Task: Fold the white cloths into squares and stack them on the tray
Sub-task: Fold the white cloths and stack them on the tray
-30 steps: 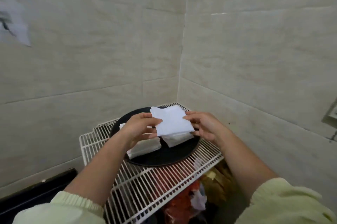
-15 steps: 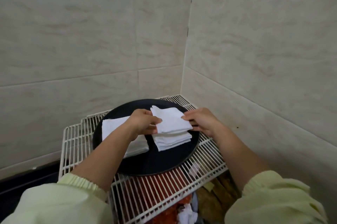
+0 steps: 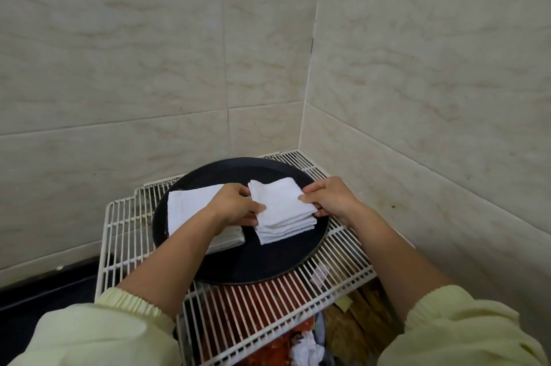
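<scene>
1. Pale yellow-green sleeves with gathered cuffs [image 3: 131, 306] are seen nearest the camera, one on each forearm reaching forward over the rack.
2. Beneath the white wire rack [image 3: 268, 315], red and brown clutter is glimpsed through the bars; no unfolded cloths can be made out there with any certainty.
3. On the round black tray [image 3: 268, 270], which rests on the rack, two stacks of folded white cloths are found side by side.
4. The right-hand stack of white cloth squares [image 3: 283, 228] is topped by a folded white cloth square [image 3: 281, 201], which is pinched at its left edge by the left hand [image 3: 235, 206] and at its right edge by the right hand [image 3: 334, 197]; it is judged to be in the act of being laid down and squared up.
5. The left-hand stack of folded white cloth [image 3: 190, 204] is partly hidden by the left forearm and is touched by neither hand.
6. Farthest off, the tiled corner walls [image 3: 417, 97] are seen.
7. Several cloths are judged done; how many remain cannot be told.
</scene>
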Demonstrator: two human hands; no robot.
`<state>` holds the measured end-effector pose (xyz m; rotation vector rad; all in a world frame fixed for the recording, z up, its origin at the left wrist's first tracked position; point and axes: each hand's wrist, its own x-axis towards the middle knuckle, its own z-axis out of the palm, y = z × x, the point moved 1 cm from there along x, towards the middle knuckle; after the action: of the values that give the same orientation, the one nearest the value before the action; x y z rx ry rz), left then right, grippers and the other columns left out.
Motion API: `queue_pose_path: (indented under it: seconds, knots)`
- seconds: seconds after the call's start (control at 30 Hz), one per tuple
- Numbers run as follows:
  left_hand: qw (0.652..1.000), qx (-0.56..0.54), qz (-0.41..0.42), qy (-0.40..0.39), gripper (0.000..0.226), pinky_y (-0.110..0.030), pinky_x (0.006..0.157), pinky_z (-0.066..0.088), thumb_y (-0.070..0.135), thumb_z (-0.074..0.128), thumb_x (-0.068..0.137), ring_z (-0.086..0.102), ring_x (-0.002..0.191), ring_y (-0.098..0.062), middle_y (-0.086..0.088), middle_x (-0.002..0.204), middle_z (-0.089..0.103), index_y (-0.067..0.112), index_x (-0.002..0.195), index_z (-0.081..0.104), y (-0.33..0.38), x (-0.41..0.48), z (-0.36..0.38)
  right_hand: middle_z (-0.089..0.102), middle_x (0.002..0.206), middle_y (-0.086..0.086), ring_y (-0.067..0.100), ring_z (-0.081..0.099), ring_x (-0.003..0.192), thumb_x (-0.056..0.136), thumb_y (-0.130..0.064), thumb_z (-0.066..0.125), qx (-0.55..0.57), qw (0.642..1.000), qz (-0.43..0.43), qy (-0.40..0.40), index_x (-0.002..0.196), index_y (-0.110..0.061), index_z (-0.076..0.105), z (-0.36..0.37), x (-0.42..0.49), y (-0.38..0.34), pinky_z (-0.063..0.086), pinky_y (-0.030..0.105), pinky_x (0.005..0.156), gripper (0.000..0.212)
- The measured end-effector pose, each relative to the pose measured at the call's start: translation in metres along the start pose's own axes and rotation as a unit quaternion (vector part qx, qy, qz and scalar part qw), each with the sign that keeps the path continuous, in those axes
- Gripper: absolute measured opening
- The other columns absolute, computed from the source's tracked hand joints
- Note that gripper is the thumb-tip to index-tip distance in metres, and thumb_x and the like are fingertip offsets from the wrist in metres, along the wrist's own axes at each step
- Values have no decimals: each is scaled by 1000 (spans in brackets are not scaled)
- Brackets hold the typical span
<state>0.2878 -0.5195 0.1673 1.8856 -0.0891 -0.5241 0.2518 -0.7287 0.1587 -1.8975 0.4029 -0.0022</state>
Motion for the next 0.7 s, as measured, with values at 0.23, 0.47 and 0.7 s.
queue_pose_path:
  seconds: [0.23, 0.47, 0.7]
  knots:
    - [999, 45, 10, 27, 46, -32, 69, 60, 4, 73, 82, 68, 79, -26, -5, 90, 58, 5, 122, 50, -3, -1, 5, 63, 70, 4, 17, 56, 51, 83, -6, 73, -110, 994, -15, 16, 99, -5, 69, 2, 0, 4, 47, 25, 51, 17]
    - [987, 143, 27, 71, 52, -36, 69, 60, 10, 76, 80, 66, 81, -26, -11, 113, 54, 7, 124, 48, -5, 1, 10, 66, 78, 3, 18, 62, 68, 78, -3, 71, -225, 972, -51, 43, 86, -4, 73, 9, -2, -1, 53, 29, 59, 8]
    - [979, 152, 77, 115, 45, -43, 76, 60, 5, 73, 80, 71, 76, -28, -14, 93, 69, 5, 121, 55, -4, -1, -7, 67, 87, 1, 22, 64, 89, 77, -8, 67, -267, 952, -126, 85, 94, -14, 70, 23, -3, -24, 49, 28, 73, 18]
